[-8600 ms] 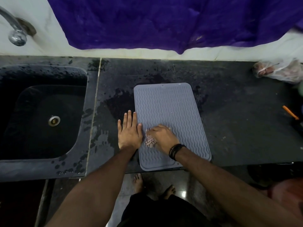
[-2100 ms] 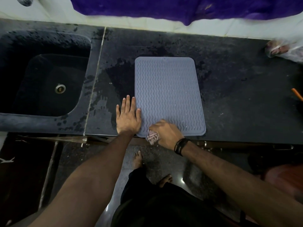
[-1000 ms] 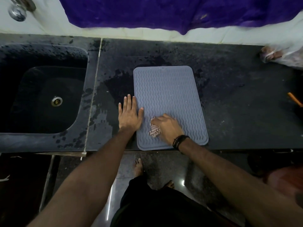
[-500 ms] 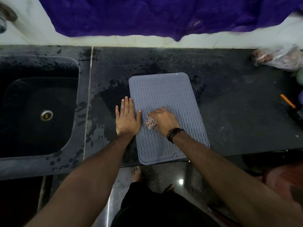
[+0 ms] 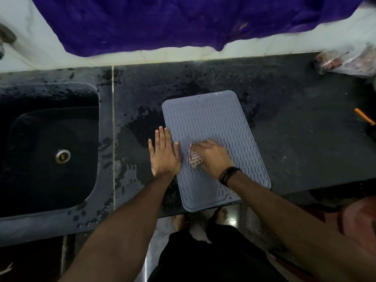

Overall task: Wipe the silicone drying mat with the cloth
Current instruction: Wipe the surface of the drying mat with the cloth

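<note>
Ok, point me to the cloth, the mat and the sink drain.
cloth (image 5: 194, 159), head view, on the striped part showing beside the right hand.
mat (image 5: 205, 117), head view, on its bare far half.
sink drain (image 5: 63, 156), head view, on the metal ring.

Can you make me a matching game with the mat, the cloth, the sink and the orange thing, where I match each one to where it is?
Things:
1. grey wavy silicone drying mat
2. small pinkish striped cloth
3. dark sunken sink
4. thin orange stick-shaped object

Places:
A. far right edge of the counter
B. under the right hand
C. left of the counter
D. middle of the dark counter, near end over the edge

Pairs: 1-D, 2-B, 3-C, 4-A
</note>
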### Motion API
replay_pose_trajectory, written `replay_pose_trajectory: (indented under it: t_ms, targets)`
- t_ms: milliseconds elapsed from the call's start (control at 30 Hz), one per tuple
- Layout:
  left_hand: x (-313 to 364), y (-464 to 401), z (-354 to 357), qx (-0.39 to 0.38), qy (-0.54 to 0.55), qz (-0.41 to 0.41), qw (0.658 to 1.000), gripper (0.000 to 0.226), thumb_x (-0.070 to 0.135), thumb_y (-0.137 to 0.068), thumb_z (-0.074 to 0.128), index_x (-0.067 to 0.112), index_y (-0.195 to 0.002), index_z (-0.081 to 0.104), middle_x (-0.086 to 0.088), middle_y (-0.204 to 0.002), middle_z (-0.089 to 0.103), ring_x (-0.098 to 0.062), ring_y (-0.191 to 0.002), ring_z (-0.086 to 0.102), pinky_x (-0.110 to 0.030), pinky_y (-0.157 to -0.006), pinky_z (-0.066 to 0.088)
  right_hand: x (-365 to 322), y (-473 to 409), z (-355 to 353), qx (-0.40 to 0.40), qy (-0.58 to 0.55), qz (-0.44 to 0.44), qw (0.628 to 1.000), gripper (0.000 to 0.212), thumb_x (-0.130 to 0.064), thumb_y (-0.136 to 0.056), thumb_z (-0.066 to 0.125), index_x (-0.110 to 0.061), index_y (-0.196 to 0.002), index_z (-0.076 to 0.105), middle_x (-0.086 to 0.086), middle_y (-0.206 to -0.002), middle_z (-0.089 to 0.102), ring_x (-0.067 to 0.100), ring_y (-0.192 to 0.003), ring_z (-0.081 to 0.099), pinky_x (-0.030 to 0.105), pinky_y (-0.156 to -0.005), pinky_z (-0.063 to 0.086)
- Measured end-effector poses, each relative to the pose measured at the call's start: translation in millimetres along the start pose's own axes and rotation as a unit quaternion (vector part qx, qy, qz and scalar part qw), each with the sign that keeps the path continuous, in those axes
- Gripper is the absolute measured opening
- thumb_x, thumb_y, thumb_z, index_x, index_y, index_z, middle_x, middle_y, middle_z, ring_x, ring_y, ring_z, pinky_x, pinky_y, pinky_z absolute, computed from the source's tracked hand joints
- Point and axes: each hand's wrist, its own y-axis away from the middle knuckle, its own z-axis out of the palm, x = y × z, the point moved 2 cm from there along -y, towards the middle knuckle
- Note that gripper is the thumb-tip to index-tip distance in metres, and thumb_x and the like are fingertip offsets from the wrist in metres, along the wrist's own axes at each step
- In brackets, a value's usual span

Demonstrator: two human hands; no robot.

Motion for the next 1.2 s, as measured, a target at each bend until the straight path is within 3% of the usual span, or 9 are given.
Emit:
replay_pose_trajectory:
  t_ms: [133, 300, 533, 700, 933, 1200]
  targets:
    - [0, -1, 0, 0.005, 0.001, -0.008, 1.000, 0.063, 0.044, -0.107, 0.017, 0.012, -0.160, 0.009, -0.005, -0.168, 0.005, -0.019, -0.155, 0.001, -0.046, -0.125, -0.001, 0, -35, 0, -0.017, -0.011, 0.007, 1.000, 0.052, -0.007, -0.080, 0.065, -0.015, -0.131, 0.058, 0.002, -0.134, 0.058, 0.022, -0.125, 0.047, 0.033, -0.106, 0.038]
    - [-1, -1, 1, 0.001, -0.006, -0.005, 1.000, 0.064, 0.045, -0.106, 0.017, 0.012, -0.160, 0.008, -0.005, -0.168, 0.004, -0.019, -0.155, 0.001, -0.046, -0.125, -0.002, 3, -19, 10, -0.017, -0.008, -0.026, 0.999, 0.051, -0.009, -0.074, 0.070, -0.015, -0.124, 0.064, 0.003, -0.127, 0.063, 0.023, -0.117, 0.051, 0.029, -0.101, 0.037]
    - [-1, -13, -6, -0.012, 0.005, -0.008, 1.000, 0.066, 0.044, -0.106, 0.026, 0.012, -0.160, 0.006, -0.004, -0.168, 0.003, -0.019, -0.155, -0.001, -0.046, -0.125, -0.005, 11, -8, 9, -0.069, -0.003, -0.089, 0.994, 0.051, -0.013, -0.074, 0.072, -0.018, -0.124, 0.062, 0.000, -0.124, 0.063, 0.022, -0.114, 0.050, 0.033, -0.099, 0.040]
    - [-2, -38, -8, -0.008, 0.000, -0.019, 1.000, 0.065, 0.045, -0.106, 0.022, 0.012, -0.160, 0.006, -0.005, -0.168, 0.002, -0.019, -0.155, -0.003, -0.047, -0.125, -0.005, 14, -52, -10, -0.004, -0.009, -0.058, 0.998, 0.048, -0.011, -0.073, 0.072, -0.015, -0.120, 0.064, 0.005, -0.120, 0.065, 0.026, -0.114, 0.052, 0.038, -0.100, 0.043]
    - [-3, -39, -5, -0.005, -0.006, -0.028, 1.000, 0.065, 0.047, -0.106, 0.015, 0.015, -0.161, 0.003, -0.002, -0.169, 0.000, -0.016, -0.155, -0.006, -0.045, -0.125, -0.006, 15, -57, 1, -0.039, 0.014, -0.072, 0.997, 0.044, -0.012, -0.072, 0.072, -0.016, -0.116, 0.065, 0.003, -0.118, 0.066, 0.024, -0.110, 0.053, 0.033, -0.098, 0.040]
    - [-2, -39, -5, -0.003, 0.001, -0.032, 0.999, 0.064, 0.048, -0.105, 0.016, 0.017, -0.161, 0.006, -0.002, -0.169, 0.002, -0.016, -0.155, -0.005, -0.046, -0.125, -0.005, 22, -13, 16, -0.112, 0.010, -0.107, 0.988, 0.058, -0.023, -0.072, 0.076, -0.020, -0.127, 0.060, 0.001, -0.133, 0.059, 0.025, -0.125, 0.048, 0.042, -0.112, 0.032]
